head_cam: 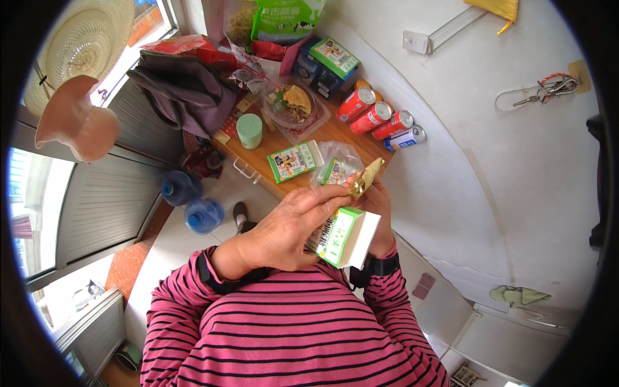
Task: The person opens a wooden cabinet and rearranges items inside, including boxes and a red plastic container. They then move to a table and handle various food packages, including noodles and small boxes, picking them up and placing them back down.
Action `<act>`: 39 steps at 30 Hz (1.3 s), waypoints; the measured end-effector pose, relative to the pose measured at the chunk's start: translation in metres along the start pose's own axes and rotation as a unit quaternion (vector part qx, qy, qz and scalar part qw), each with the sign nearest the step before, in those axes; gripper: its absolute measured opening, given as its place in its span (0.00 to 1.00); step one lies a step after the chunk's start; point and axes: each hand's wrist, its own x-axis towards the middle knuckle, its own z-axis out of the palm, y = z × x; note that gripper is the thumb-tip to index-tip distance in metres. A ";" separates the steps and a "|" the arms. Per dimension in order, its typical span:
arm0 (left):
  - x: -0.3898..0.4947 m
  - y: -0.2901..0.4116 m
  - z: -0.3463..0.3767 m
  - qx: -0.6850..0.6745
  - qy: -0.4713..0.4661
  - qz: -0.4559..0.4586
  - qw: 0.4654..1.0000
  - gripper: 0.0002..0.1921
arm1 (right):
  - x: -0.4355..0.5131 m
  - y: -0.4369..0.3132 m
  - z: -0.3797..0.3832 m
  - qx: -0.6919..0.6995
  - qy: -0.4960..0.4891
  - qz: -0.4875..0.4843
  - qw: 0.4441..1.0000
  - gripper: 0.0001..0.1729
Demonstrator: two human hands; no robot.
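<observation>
My left hand [290, 222] is closed around a green and white card box [338, 237], whose white end flap stands open toward me. My right hand [378, 203] is partly hidden behind that box and holds a gold foil packet [368, 178]. The fingertips of my left hand also reach the packet's lower end. Just beyond my hands, a clear plastic bag [347, 154] lies over another green box [338, 170]. To its left, a similar green and white box [292, 162] lies flat on the wooden cabinet top [263, 162].
Red drink cans [357, 104] and a blue-white can [405, 138] line the cabinet's right side. Behind are a clear food container [292, 109], a green-lidded jar [249, 130] and dark blue boxes [319, 72]. Water bottles [204, 215] stand on the floor at left.
</observation>
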 end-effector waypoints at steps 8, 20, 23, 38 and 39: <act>-0.001 0.011 0.008 0.070 -0.010 0.032 0.997 0.51 | 0.011 0.019 -0.011 0.099 0.041 0.064 0.992 0.09; -0.012 -0.006 0.001 0.036 0.054 -0.030 0.997 0.50 | 0.016 0.015 0.002 -0.105 0.134 -0.079 0.982 0.13; -0.020 -0.028 -0.001 0.055 0.112 -0.090 0.988 0.51 | 0.016 -0.009 0.014 -0.173 0.193 -0.126 0.958 0.14; -0.033 -0.074 0.011 0.246 0.191 -0.150 0.938 0.49 | -0.009 -0.009 0.066 -0.386 0.154 -0.225 0.881 0.02; -0.032 -0.073 0.011 0.253 0.198 -0.152 0.935 0.49 | -0.008 -0.006 0.063 -0.398 0.152 -0.231 0.875 0.02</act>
